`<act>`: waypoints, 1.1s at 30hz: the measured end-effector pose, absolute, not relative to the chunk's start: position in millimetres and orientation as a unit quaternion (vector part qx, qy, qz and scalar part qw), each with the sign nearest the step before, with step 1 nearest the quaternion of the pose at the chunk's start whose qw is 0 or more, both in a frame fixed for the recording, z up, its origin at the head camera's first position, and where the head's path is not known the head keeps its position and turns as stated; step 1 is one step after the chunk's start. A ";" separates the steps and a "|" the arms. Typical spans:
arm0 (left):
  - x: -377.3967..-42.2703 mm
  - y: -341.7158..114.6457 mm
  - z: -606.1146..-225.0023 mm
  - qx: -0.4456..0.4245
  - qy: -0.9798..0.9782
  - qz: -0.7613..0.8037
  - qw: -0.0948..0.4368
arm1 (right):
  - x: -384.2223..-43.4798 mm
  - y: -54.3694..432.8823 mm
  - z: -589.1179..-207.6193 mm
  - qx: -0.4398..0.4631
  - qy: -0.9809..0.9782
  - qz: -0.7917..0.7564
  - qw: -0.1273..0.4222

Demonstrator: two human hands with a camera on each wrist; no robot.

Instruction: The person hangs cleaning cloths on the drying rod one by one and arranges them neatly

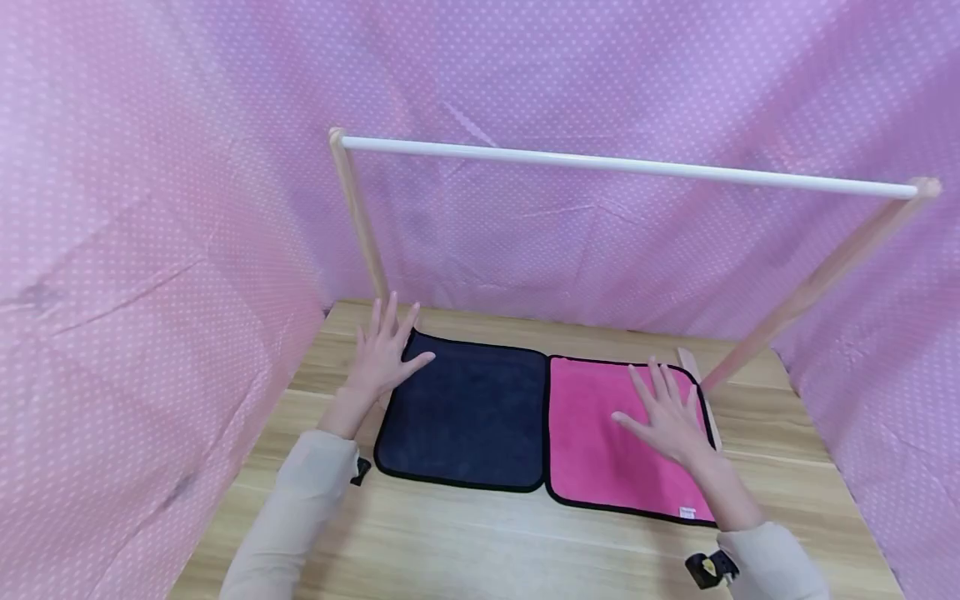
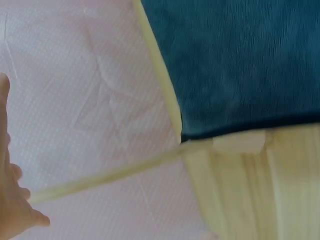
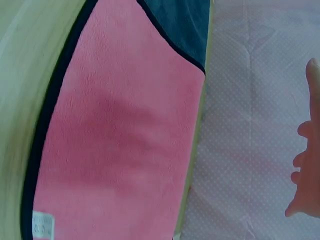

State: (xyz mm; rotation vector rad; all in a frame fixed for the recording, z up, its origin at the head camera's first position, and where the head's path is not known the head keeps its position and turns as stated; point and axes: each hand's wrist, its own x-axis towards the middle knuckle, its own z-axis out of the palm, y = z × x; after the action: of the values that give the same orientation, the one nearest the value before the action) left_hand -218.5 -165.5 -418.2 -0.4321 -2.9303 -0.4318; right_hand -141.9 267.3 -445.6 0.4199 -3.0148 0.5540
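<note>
Two square cloths with black edging lie flat, side by side, on the wooden table. On the left is the navy cloth (image 1: 472, 417) (image 2: 240, 65); on the right, the pink cloth (image 1: 588, 442) (image 3: 125, 125) carries a small white label (image 1: 687, 512) at its near edge. With fingers spread, my left hand (image 1: 380, 358) (image 2: 15, 197) hovers by the navy cloth's left edge. My right hand (image 1: 667, 421) (image 3: 309, 150), fingers also spread, is above the right part of the pink cloth, casting a shadow on it. Neither hand holds anything.
Behind the cloths stands a rack with a white crossbar (image 1: 622, 164) between a left wooden post (image 1: 360, 221) and a right wooden post (image 1: 825, 279). Its right foot (image 1: 686, 362) lies on the table (image 1: 450, 550). Pink dotted sheeting (image 1: 562, 75) encloses the back and sides.
</note>
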 end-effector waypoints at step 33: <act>-284.9 -216.4 -395.1 -0.254 -0.878 -0.283 0.290 | -147.6 185.8 -512.6 0.148 -0.857 0.482 -0.110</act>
State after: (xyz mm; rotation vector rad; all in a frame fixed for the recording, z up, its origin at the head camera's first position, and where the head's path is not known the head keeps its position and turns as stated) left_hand -284.9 -216.4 -395.1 -0.6776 -2.3436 -0.7558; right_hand -147.6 185.8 -512.6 0.4994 -2.8992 1.6294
